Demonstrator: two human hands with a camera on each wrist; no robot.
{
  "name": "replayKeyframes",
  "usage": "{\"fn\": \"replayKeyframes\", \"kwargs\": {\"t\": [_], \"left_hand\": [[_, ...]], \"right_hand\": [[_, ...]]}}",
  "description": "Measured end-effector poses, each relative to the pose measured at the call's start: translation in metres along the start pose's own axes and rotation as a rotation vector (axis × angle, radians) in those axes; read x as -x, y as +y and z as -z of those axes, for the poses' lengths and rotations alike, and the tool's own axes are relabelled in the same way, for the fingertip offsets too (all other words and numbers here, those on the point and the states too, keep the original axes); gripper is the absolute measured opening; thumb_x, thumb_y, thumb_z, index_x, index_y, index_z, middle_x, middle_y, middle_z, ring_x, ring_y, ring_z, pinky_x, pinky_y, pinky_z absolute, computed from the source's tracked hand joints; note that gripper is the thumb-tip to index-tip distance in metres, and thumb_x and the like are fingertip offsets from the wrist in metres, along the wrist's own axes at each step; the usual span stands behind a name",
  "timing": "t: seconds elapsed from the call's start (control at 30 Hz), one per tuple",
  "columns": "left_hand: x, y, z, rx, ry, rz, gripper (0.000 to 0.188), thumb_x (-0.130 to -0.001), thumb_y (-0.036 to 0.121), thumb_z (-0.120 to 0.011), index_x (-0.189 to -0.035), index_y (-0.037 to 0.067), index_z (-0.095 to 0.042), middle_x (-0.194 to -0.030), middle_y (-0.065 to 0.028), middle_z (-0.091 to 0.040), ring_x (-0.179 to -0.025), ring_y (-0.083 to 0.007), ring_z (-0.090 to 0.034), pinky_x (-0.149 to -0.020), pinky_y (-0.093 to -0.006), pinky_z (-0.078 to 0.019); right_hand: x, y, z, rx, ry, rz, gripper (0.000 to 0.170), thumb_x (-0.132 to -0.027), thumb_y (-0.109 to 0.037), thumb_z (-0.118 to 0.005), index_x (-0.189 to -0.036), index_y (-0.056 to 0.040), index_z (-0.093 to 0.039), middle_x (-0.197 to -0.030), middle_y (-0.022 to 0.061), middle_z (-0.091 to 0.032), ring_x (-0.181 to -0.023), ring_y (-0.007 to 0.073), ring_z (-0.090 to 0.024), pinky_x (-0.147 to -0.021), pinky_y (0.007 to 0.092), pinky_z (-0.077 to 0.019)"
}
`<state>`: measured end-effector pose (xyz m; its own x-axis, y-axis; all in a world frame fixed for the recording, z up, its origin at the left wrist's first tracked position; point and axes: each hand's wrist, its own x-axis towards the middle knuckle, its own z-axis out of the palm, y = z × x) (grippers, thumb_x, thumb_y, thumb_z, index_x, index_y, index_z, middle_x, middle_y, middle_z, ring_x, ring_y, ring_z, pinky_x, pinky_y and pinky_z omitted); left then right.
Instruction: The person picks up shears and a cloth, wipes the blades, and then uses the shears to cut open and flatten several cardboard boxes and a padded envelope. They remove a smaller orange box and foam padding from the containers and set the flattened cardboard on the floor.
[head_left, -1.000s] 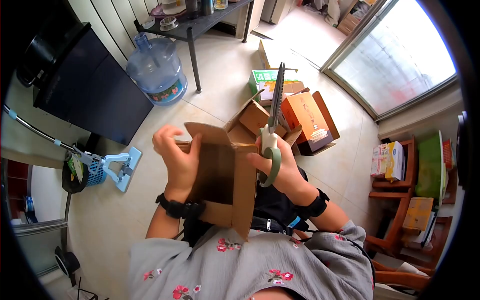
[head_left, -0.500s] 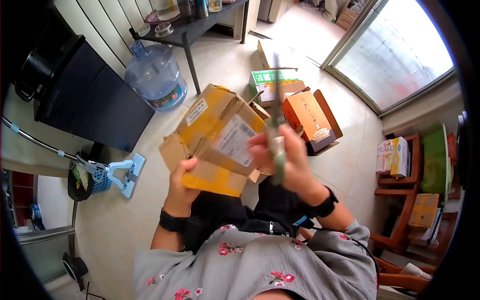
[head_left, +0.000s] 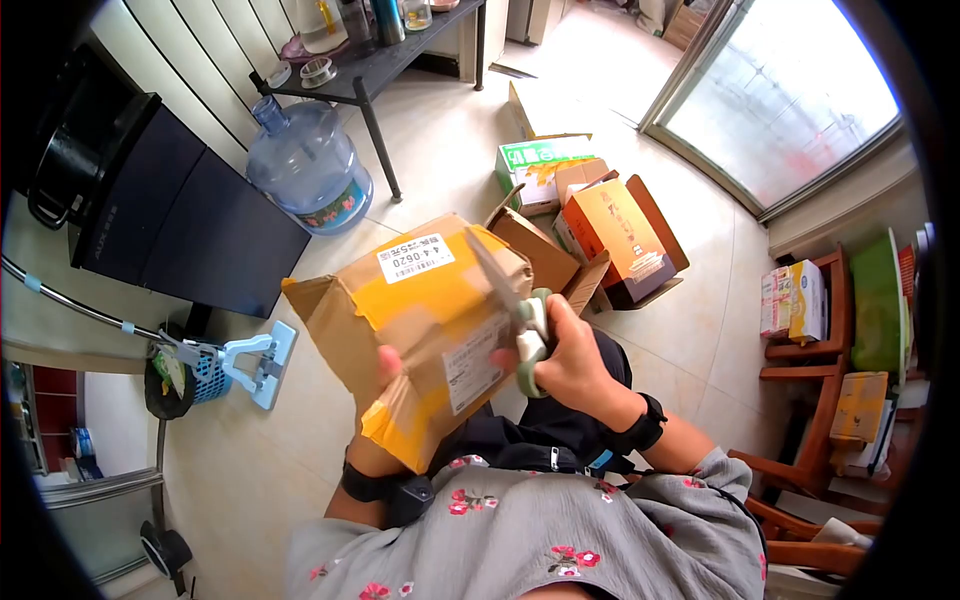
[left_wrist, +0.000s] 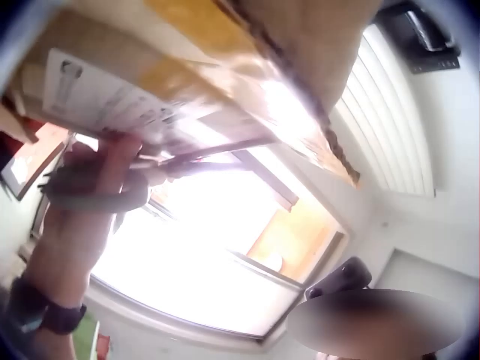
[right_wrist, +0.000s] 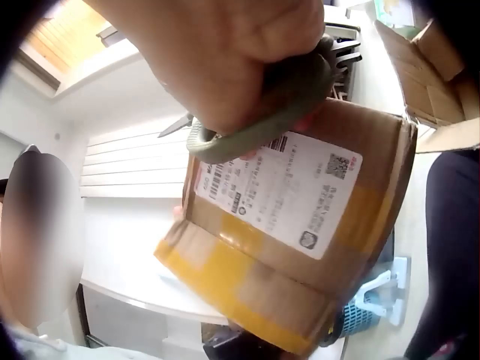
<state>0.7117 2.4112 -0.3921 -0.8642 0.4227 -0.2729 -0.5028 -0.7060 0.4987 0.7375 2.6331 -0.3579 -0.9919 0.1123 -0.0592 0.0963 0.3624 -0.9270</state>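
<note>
A cardboard box (head_left: 430, 310) with yellow tape and white labels is tilted over the lap. My left hand (head_left: 387, 367) holds it from the near left, thumb on the box and most fingers hidden behind it. The right hand (head_left: 578, 368) grips green-and-white-handled scissors (head_left: 497, 275), whose blades overlap the box's upper right side. In the right wrist view, the green handle loop (right_wrist: 262, 139) crosses in front of the box's large shipping label (right_wrist: 300, 195). The left wrist view shows the taped box overhead, close to the scissor hand.
An orange box (head_left: 615, 230), a green-and-white box (head_left: 545, 165) and an open brown carton (head_left: 535, 245) lie on the floor ahead. A water jug (head_left: 310, 165) stands beside a dark table (head_left: 420, 45). Left are a dark cabinet (head_left: 195, 215) and a blue mop head (head_left: 265, 365); right, wooden chairs (head_left: 815, 360).
The box has turned from its open side toward me to its taped, labelled side. My right hand has lowered the scissors from pointing upright to lying slanted across the box.
</note>
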Motion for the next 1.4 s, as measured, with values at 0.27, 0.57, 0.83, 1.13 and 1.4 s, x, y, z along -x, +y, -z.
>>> {"fn": "replayKeyframes", "kwargs": {"t": [0.27,0.57,0.83,1.13,1.4], "left_hand": [[0.016,0.024,-0.032,-0.385,0.063,-0.278,0.051,-0.088,0.016,-0.055,-0.134,0.000,-0.040,-0.128,-0.0134,-0.052,-0.117,-0.0252,-0.052,-0.099,-0.0377,-0.0411],[0.010,0.012,-0.001,-0.770,0.105,-0.552,0.049,-0.090,0.022,-0.059,-0.130,0.000,-0.045,-0.127,-0.0149,-0.053,-0.117,-0.0266,-0.052,-0.099,-0.0368,-0.0406],[0.019,0.014,0.009,-1.156,0.193,-0.697,0.048,-0.090,0.025,-0.059,-0.129,0.000,-0.047,-0.128,-0.0154,-0.053,-0.118,-0.0270,-0.051,-0.099,-0.0362,-0.0398],[0.032,0.014,0.004,-1.790,0.175,-0.819,0.045,-0.093,0.019,-0.054,-0.129,-0.006,-0.042,-0.124,-0.0178,-0.054,-0.108,-0.0296,-0.056,-0.091,-0.0366,-0.0438],[0.036,0.010,0.007,-1.360,0.159,-0.638,0.034,-0.090,0.016,-0.056,-0.121,0.002,-0.056,-0.117,-0.0121,-0.062,-0.105,-0.0267,-0.059,-0.088,-0.0340,-0.0444]], "right_hand": [[0.007,-0.019,0.053,0.316,0.078,0.249,0.054,-0.059,-0.022,-0.089,-0.093,-0.0013,-0.053,-0.074,0.0086,-0.056,-0.062,0.0180,-0.055,-0.058,0.0292,-0.0439],[0.029,-0.033,0.052,0.460,-0.023,0.170,0.048,-0.063,-0.025,-0.083,-0.086,-0.0001,-0.049,-0.070,0.0126,-0.055,-0.059,0.0277,-0.059,-0.054,0.0343,-0.0458],[0.026,-0.041,0.050,0.437,-0.089,0.062,0.043,-0.065,-0.023,-0.081,-0.082,0.0007,-0.049,-0.069,0.0162,-0.057,-0.061,0.0320,-0.060,-0.056,0.0362,-0.0454],[0.025,-0.045,0.049,0.319,-0.192,-0.033,0.049,-0.068,-0.033,-0.082,-0.079,0.0019,-0.049,-0.069,0.0193,-0.057,-0.065,0.0350,-0.060,-0.058,0.0367,-0.0443],[0.023,-0.044,0.043,0.270,-0.140,0.085,0.053,-0.066,-0.037,-0.083,-0.083,-0.0002,-0.049,-0.071,0.0163,-0.056,-0.062,0.0320,-0.057,-0.058,0.0350,-0.0438]]}}
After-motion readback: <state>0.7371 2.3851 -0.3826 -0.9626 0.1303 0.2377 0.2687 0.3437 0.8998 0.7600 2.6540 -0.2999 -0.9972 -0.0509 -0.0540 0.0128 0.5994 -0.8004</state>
